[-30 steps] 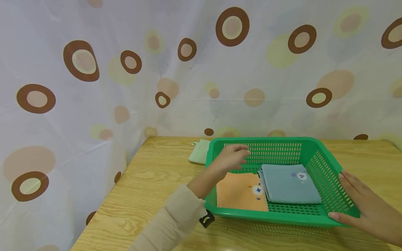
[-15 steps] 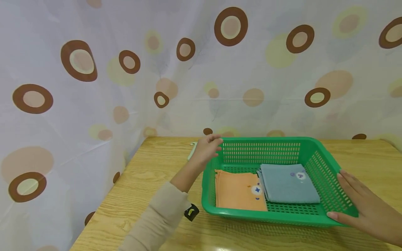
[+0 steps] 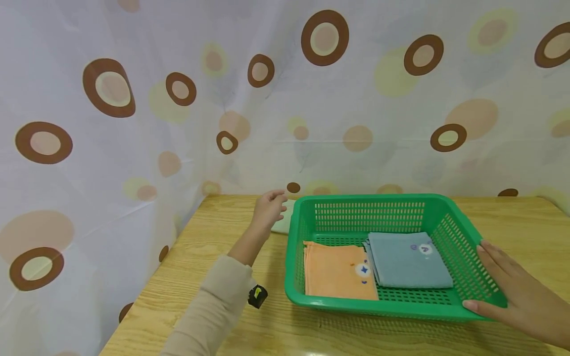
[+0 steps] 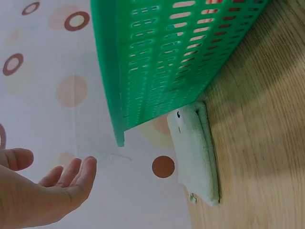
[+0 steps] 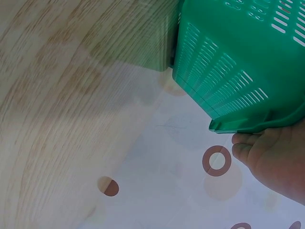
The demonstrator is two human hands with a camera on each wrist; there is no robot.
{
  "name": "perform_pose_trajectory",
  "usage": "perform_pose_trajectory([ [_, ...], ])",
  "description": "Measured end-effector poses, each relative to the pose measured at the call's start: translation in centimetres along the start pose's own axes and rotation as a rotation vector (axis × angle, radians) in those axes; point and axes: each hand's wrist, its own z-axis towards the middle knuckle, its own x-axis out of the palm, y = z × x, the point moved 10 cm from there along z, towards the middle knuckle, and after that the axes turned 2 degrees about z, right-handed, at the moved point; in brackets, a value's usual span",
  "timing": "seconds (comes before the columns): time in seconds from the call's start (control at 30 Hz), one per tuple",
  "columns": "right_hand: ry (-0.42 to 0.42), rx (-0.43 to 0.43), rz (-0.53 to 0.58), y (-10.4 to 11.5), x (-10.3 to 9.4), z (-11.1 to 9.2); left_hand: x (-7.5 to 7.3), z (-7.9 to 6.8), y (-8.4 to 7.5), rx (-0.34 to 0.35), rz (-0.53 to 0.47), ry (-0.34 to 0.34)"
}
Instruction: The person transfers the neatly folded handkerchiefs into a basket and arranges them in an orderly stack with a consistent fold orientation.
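A green plastic basket holds a folded orange towel and a folded blue towel, lying side by side. My left hand hovers just outside the basket's left rim, its fingers loosely bent and holding nothing. Beyond it lies a folded pale green towel, flat on the table against the basket's left side and partly hidden in the head view. At the basket's right front corner my right hand grips the rim, with the thumb on the front edge and the other fingers along the right side.
The wooden table runs back to a patterned curtain, which also hangs along the left. A small black item with a yellow-green mark shows by my left sleeve.
My left hand has moved left from above the basket, across its left rim, to beside the pale green towel. The right hand and basket keep their places; the towels inside lie unchanged.
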Motion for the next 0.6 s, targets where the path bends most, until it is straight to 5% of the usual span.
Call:
perform_pose_trajectory([
  [0.6,0.011,0.005,0.008,-0.1,0.1,0.0,-2.0,1.5,4.2,-0.088,0.025,-0.077],
])
